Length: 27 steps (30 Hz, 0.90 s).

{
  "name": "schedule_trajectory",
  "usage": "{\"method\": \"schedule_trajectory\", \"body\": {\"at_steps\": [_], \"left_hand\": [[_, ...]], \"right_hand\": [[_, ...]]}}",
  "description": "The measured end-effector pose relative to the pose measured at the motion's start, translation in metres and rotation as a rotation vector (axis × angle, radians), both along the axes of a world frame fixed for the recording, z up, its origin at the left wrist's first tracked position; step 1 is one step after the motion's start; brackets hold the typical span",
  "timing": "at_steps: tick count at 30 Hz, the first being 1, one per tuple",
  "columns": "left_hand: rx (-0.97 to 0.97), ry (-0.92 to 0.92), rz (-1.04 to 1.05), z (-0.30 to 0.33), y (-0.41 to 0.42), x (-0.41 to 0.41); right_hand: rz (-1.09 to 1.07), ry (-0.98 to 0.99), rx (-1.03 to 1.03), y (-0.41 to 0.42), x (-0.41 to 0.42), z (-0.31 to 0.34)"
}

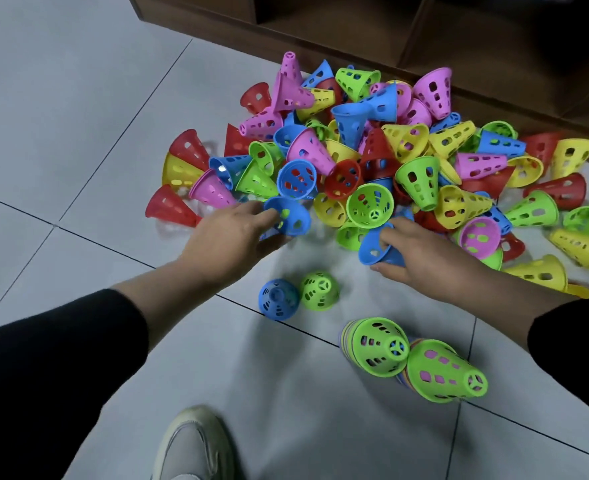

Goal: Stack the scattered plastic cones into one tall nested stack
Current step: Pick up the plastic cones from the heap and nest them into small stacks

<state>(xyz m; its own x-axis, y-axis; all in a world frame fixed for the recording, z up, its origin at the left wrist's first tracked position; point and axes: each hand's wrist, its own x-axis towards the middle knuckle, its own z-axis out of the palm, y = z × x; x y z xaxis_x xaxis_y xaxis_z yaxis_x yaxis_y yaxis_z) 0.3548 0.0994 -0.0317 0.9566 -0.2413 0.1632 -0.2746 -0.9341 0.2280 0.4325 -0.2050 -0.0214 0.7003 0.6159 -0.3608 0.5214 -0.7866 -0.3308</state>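
A big pile of perforated plastic cones in red, yellow, green, blue and pink lies on the tiled floor. My left hand grips a blue cone at the pile's near edge. My right hand holds another blue cone, fingers inside its rim and thumb under it. Two nested stacks topped by green cones stand close to me. A single blue cone and a single green cone stand upright between my arms.
A dark wooden cabinet base runs along the far side behind the pile. My shoe shows at the bottom. Grey floor tiles spread to the left.
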Motion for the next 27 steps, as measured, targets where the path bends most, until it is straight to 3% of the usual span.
{"method": "schedule_trajectory", "body": {"at_steps": [4,7,10,14,20,24,27], "left_hand": [[-0.419,0.176,0.195,0.005,0.009,-0.042],[-0.521,0.275,0.274,0.004,0.007,-0.066],[-0.52,0.338,0.261,0.009,0.003,-0.078],[-0.264,0.433,0.129,0.007,0.004,-0.082],[-0.001,0.547,0.098,-0.016,-0.018,-0.068],[-0.286,0.574,0.184,-0.021,-0.027,-0.064],[-0.403,0.443,0.279,-0.023,-0.013,-0.076]], "right_hand": [[-0.063,0.077,0.067,0.012,-0.008,0.03],[-0.014,0.144,-0.012,0.034,-0.014,0.053],[0.123,0.123,-0.185,0.057,-0.023,0.061],[0.26,0.032,-0.401,0.084,-0.035,0.053],[0.221,0.092,-0.493,0.11,-0.039,0.031],[0.097,0.122,-0.372,0.098,-0.025,0.034],[-0.022,-0.073,-0.16,0.078,-0.01,0.036]]}}
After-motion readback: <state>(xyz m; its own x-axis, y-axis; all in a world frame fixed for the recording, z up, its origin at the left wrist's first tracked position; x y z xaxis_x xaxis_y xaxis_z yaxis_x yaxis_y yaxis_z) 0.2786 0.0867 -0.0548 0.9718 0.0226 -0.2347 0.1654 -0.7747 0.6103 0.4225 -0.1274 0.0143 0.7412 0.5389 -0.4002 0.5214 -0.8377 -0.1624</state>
